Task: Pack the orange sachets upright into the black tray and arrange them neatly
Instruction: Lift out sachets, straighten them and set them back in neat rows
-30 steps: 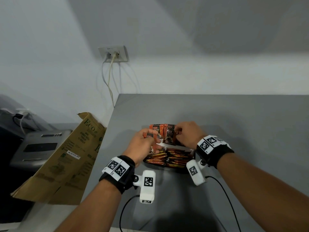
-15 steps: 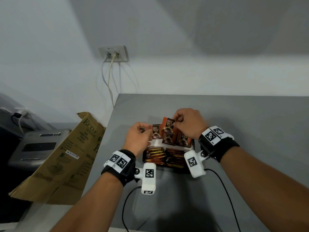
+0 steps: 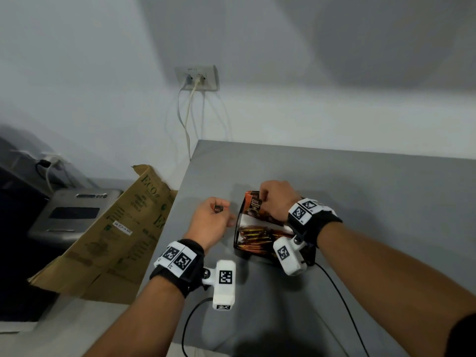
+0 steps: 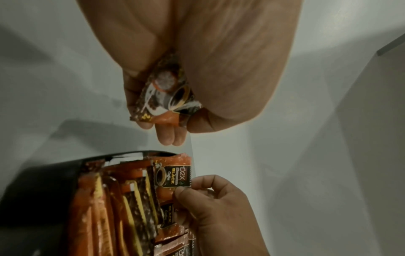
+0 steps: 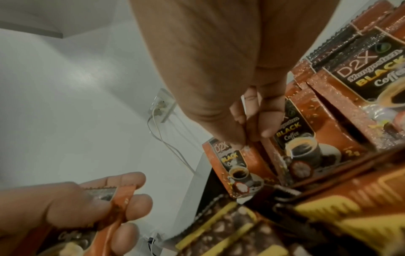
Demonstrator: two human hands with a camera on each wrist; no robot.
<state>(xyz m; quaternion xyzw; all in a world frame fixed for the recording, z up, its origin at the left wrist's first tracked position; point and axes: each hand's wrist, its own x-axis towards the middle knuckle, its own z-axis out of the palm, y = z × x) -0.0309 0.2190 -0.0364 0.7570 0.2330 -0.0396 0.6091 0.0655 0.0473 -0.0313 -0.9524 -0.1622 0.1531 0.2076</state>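
A black tray (image 3: 238, 222) sits on the grey table (image 3: 360, 202), packed with several orange sachets (image 3: 255, 234) on edge. At its far end more orange sachets (image 3: 253, 207) stand upright. My right hand (image 3: 265, 198) pinches the top edge of one upright sachet (image 5: 230, 162) between thumb and fingers. My left hand (image 3: 217, 211) is left of the tray and apart from it, its fingers curled round another orange sachet (image 4: 166, 97). In the left wrist view the tray (image 4: 43, 173) lies below my left hand, and my right hand (image 4: 192, 188) holds an upright sachet (image 4: 173, 175).
A folded cardboard box (image 3: 116, 228) leans against the table's left edge, with a grey machine (image 3: 74, 212) behind it. A wall socket (image 3: 197, 78) with hanging cables is on the white wall. Wrist-camera cables (image 3: 190, 320) trail over the table's near edge.
My left hand has drawn back to the left, away from the tray, with a sachet in it. My right hand stays over the upright sachets at the tray's far end.
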